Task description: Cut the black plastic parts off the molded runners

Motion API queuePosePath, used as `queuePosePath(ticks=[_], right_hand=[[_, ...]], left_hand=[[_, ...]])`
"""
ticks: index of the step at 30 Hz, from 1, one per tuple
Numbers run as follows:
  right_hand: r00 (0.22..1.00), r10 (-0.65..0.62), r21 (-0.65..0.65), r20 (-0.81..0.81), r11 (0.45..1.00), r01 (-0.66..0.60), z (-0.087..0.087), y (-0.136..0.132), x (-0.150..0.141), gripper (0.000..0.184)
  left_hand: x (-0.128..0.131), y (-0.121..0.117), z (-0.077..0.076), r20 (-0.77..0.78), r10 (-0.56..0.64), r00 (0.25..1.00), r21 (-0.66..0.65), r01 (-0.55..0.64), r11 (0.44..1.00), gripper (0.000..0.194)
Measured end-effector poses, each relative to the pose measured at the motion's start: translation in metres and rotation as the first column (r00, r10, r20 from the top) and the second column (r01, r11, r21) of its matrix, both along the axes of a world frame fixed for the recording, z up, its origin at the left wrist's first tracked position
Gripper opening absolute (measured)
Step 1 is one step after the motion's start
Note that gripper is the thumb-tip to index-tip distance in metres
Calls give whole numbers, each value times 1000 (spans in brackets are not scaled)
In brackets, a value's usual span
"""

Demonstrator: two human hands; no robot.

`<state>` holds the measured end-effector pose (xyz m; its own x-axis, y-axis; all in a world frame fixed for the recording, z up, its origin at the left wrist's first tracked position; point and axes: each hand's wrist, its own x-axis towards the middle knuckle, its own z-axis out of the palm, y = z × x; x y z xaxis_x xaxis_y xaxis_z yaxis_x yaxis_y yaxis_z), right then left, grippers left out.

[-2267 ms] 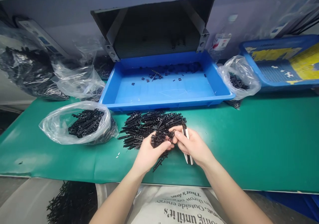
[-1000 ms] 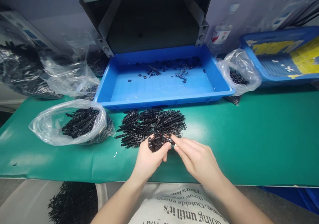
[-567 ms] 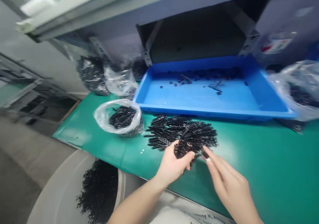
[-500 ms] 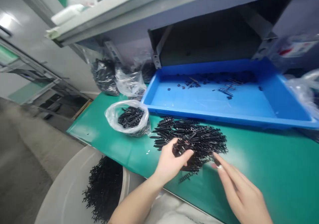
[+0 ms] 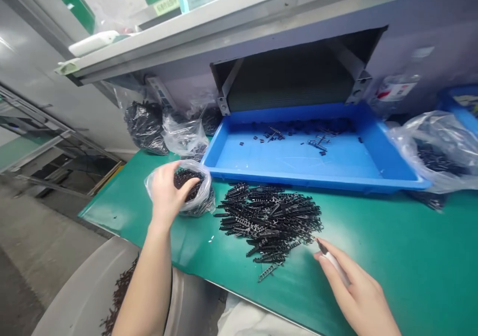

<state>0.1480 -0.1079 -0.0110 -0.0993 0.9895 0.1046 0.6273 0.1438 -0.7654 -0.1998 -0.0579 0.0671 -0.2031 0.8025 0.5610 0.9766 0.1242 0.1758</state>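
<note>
My left hand (image 5: pixel 168 189) is over the mouth of a clear plastic bag (image 5: pixel 204 196) of small black parts. Its thumb and fingers are apart; I see no piece gripped between them, though the fingertips are partly hidden. In my right hand (image 5: pixel 354 281) is a slim tool with a white handle (image 5: pixel 336 266) and a dark tip. That tip is at the right edge of a heap of black plastic strips (image 5: pixel 269 221) on the green tabletop (image 5: pixel 392 236). One ladder-like strip (image 5: pixel 267 272) lies at the heap's near side.
Behind the heap stands a blue tray (image 5: pixel 317 179) with scattered black bits. Filled plastic bags (image 5: pixel 145 127) stand at the back left, another bag (image 5: pixel 440 152) at the right. A large bin (image 5: pixel 85 281) of dark pieces is below the table's front edge. A shelf (image 5: pixel 224 32) overhangs the back.
My left hand has gone from the heap leftward to the plastic bag, and its fingers have parted. My right hand stays near the heap's right edge with the tool. The view has shifted right.
</note>
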Motion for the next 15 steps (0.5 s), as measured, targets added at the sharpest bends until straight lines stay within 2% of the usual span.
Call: queuePosePath(ticks=[1,2,3,4,6,9,12,15], right_hand=[[1000,-2,-3,-7,1000,2,0,0,-1,33],[1000,-2,-7,-11,1000,2,1,0,-1,33],[1000,1,-12,-15,1000,-1,2,0,-2,33],[1000,5,-20,-18,1000,-5,3,-1,-2,33],[1000,10,-42,-19,999,-10,4,-3,0,33],[1000,-10,-79,-23,997,8,4,-4,5,33],[998,3,-137,-62,990,-12,3,-3,9,35],[992,32,-204,-124,977,-57,6,-1,5,37]], left_hand=[[15,2,-7,51,-118,992,-17,119,993,30],[31,4,-15,94,-232,968,-95,241,966,20],[46,7,-23,112,-315,942,-209,332,920,13],[60,11,-31,124,-345,930,-275,366,889,8],[79,19,-45,123,-337,933,-346,359,867,4],[89,28,-61,119,-287,951,-370,310,876,5],[87,26,-65,146,-279,949,-364,314,877,6],[89,10,-61,197,-296,935,-326,347,879,4]])
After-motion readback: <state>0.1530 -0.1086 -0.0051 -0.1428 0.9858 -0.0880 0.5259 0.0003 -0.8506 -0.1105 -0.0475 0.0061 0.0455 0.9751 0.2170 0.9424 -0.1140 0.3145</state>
